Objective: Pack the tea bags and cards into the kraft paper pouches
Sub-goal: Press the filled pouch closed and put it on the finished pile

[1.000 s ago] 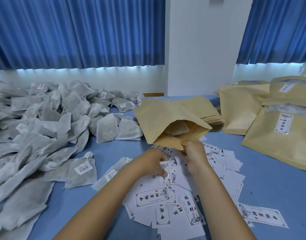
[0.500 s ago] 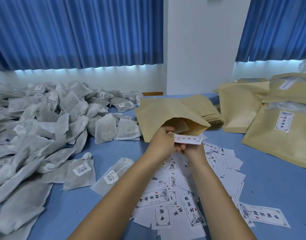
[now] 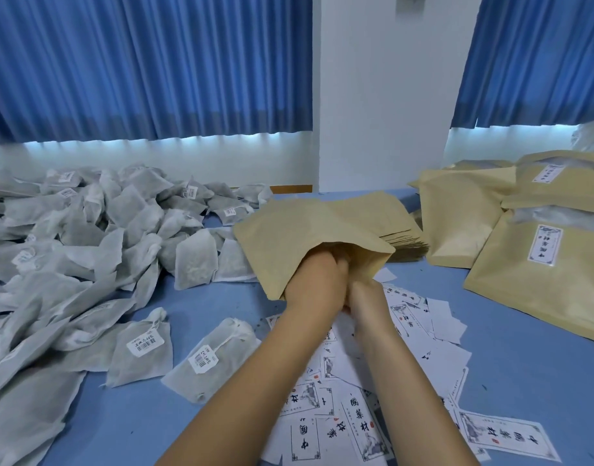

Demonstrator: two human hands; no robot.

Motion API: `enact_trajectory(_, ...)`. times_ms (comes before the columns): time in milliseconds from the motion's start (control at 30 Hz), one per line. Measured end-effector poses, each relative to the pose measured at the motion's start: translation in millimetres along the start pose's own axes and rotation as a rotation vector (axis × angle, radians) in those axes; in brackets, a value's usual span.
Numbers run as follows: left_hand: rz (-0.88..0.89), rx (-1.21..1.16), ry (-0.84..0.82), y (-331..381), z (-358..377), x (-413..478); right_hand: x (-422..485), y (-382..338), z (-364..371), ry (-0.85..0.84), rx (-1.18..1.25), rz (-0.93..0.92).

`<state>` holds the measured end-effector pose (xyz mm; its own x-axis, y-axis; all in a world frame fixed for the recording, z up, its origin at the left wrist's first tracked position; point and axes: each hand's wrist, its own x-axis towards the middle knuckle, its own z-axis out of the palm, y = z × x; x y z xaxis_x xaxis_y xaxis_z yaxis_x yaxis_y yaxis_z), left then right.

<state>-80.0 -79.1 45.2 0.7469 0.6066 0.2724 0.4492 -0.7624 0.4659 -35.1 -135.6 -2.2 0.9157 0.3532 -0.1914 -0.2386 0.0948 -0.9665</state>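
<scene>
An open kraft paper pouch (image 3: pixel 305 227) lies tilted on a stack of flat pouches, its mouth facing me. My left hand (image 3: pixel 317 280) is pushed into that mouth with its knuckles curled; its fingertips and the card it carried are hidden inside. My right hand (image 3: pixel 366 297) sits just below and right of it, gripping the pouch's lower lip. A heap of grey tea bags (image 3: pixel 87 247) covers the left of the table. Printed white cards (image 3: pixel 322 418) lie scattered under my forearms.
Two labelled tea bags (image 3: pixel 144 351) (image 3: pixel 208 358) lie apart from the heap near my left arm. The stack of flat pouches (image 3: pixel 406 245) sits behind the open one. Filled, labelled pouches (image 3: pixel 540 287) pile at the right. Bare blue tabletop (image 3: pixel 137 425) shows at the front left.
My left hand lifted a card from the scattered pile, carried it up to the pouch mouth and pushed inside. My right hand stayed at the pouch's lower edge.
</scene>
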Motion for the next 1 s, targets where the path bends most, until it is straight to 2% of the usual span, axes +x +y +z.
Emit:
enact_trajectory(67, 0.169, 0.218, 0.267, -4, 1, -24, 1, 4, 1, -0.03, -0.043, -0.004)
enact_trajectory(100, 0.246, 0.227, 0.384, -3, 0, -33, 2, 7, 2, -0.045, -0.04, -0.041)
enact_trajectory(167, 0.499, 0.082, 0.617, -2, -6, -39, 1, 12, 1, -0.083, 0.027, -0.139)
enact_trajectory(200, 0.594, 0.037, 0.652, -3, -5, -37, 1, 12, 2, -0.099, 0.048, -0.161)
enact_trajectory(233, 0.587, 0.047, 0.614, -2, -5, -34, 0, 11, 3, -0.115, 0.044, -0.145)
enact_trajectory(300, 0.4, 0.137, 0.378, -5, -6, -26, -3, 6, 4, -0.133, 0.043, -0.071)
enact_trajectory(367, 0.277, 0.22, 0.189, -13, 2, -20, -2, 2, 1, -0.206, 0.177, 0.009)
enact_trajectory(467, 0.361, 0.281, 0.032, -20, 23, -23, -3, -4, -2, -0.276, 0.279, 0.077)
enact_trajectory(533, 0.401, 0.139, 0.063, -17, 28, -33, -2, -4, -3, -0.178, 0.265, 0.114)
enact_trajectory(600, 0.39, 0.004, 0.013, -13, 31, -41, 4, -2, -6, -0.025, 0.232, 0.057)
enact_trajectory(667, 0.292, -0.162, -0.143, -14, 35, -45, 9, -2, -11, 0.082, 0.188, -0.003)
enact_trajectory(733, 0.117, -0.404, -0.265, -16, 36, -43, 10, -3, -13, 0.112, 0.32, 0.005)
enact_trajectory(800, -0.063, -0.7, -0.315, -18, 36, -35, 8, -4, -10, 0.086, 0.441, 0.033)
enact_trajectory(933, -0.505, -1.316, -0.175, -35, 34, -16, 11, 2, -11, -0.027, 0.488, 0.078)
enact_trajectory(1000, -0.623, -1.437, -0.105, -49, 33, -10, 11, 3, -13, -0.036, 0.364, 0.111)
